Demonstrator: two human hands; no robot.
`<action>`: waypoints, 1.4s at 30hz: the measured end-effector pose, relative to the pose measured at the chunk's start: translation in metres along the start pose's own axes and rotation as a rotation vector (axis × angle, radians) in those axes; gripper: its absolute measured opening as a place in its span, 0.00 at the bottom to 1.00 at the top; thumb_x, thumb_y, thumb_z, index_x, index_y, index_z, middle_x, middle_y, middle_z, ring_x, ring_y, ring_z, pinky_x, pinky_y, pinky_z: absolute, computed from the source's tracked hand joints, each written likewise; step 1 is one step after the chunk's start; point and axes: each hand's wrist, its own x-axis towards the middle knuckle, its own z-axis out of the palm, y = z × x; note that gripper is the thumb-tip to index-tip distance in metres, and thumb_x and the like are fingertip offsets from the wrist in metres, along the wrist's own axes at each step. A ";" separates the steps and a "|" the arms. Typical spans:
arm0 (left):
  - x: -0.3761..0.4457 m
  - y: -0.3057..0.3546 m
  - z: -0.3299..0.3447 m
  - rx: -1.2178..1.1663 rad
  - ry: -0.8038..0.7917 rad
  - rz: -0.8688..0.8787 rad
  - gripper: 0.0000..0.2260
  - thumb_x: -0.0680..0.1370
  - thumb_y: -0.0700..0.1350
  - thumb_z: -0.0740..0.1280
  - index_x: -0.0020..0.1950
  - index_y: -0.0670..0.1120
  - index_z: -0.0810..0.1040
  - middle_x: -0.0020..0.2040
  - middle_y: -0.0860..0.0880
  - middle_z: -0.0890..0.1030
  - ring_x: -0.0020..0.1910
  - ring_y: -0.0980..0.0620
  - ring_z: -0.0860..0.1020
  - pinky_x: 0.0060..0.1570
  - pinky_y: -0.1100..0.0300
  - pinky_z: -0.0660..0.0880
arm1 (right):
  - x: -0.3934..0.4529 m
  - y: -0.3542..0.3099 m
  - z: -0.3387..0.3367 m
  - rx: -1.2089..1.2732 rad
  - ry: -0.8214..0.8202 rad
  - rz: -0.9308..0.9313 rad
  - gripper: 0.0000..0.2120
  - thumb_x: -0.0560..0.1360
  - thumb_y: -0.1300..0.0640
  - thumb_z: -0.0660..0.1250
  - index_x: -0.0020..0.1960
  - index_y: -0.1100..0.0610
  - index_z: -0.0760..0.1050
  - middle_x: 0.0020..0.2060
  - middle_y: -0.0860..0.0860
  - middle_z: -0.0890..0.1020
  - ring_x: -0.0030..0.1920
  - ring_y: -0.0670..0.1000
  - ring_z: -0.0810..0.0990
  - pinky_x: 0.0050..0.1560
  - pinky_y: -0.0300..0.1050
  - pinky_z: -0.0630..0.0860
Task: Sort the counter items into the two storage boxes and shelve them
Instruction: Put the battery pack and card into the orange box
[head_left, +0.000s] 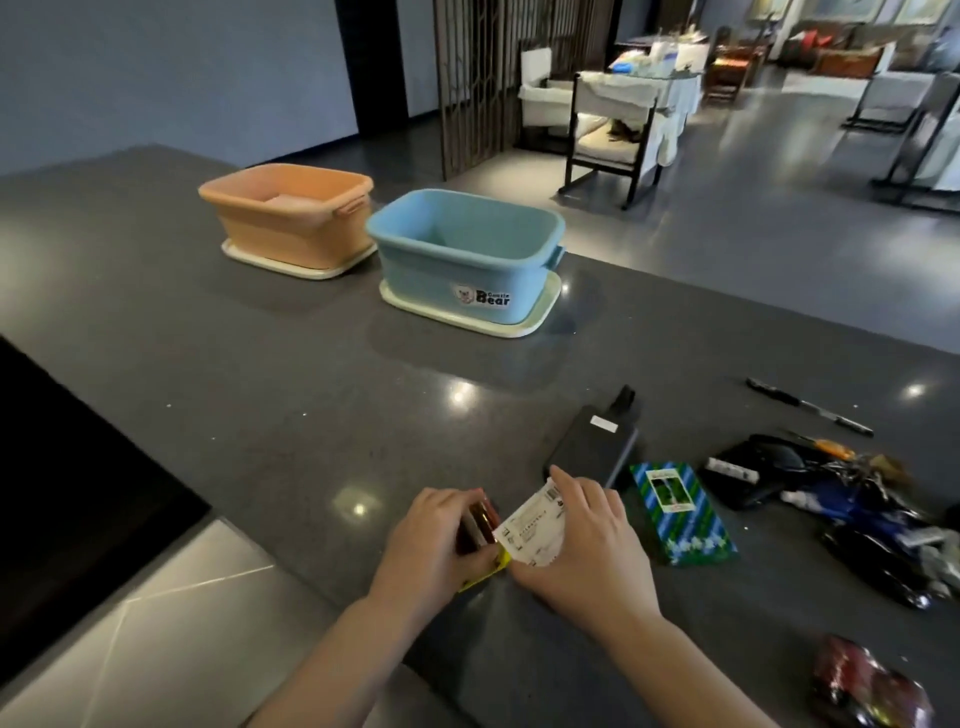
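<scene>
Orange plastic storage box (291, 221) and blue plastic storage box (467, 254) with bear sticker stand upright, open, side by side at table's far side, each on a cream lid. White printed packet (530, 525), green-blue striped flat pack (683, 512), black power bank (592, 447), pen (810, 407) lie nearer.

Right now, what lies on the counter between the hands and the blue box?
Head view: between the hands (left hand, right hand) and the blue box there is only bare dark counter. The black device lies off to the right.
</scene>
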 end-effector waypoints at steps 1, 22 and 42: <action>-0.001 -0.004 0.001 -0.013 -0.005 0.004 0.27 0.68 0.58 0.72 0.66 0.54 0.73 0.61 0.58 0.75 0.62 0.59 0.69 0.60 0.65 0.67 | 0.001 -0.002 0.002 -0.003 -0.001 0.004 0.49 0.60 0.33 0.67 0.75 0.47 0.54 0.64 0.41 0.67 0.65 0.45 0.62 0.61 0.42 0.70; -0.009 -0.018 -0.005 0.010 0.026 -0.023 0.40 0.57 0.71 0.67 0.66 0.62 0.63 0.55 0.66 0.69 0.57 0.63 0.67 0.53 0.67 0.65 | 0.000 0.002 -0.001 0.071 -0.053 -0.019 0.48 0.60 0.37 0.70 0.75 0.41 0.53 0.67 0.36 0.65 0.68 0.40 0.59 0.67 0.43 0.66; 0.006 -0.161 -0.140 -0.120 0.179 -0.191 0.31 0.57 0.68 0.70 0.56 0.64 0.67 0.49 0.67 0.72 0.51 0.64 0.72 0.50 0.62 0.75 | 0.070 -0.150 0.057 0.087 -0.005 -0.117 0.40 0.59 0.37 0.71 0.69 0.40 0.63 0.66 0.34 0.66 0.67 0.39 0.60 0.66 0.40 0.66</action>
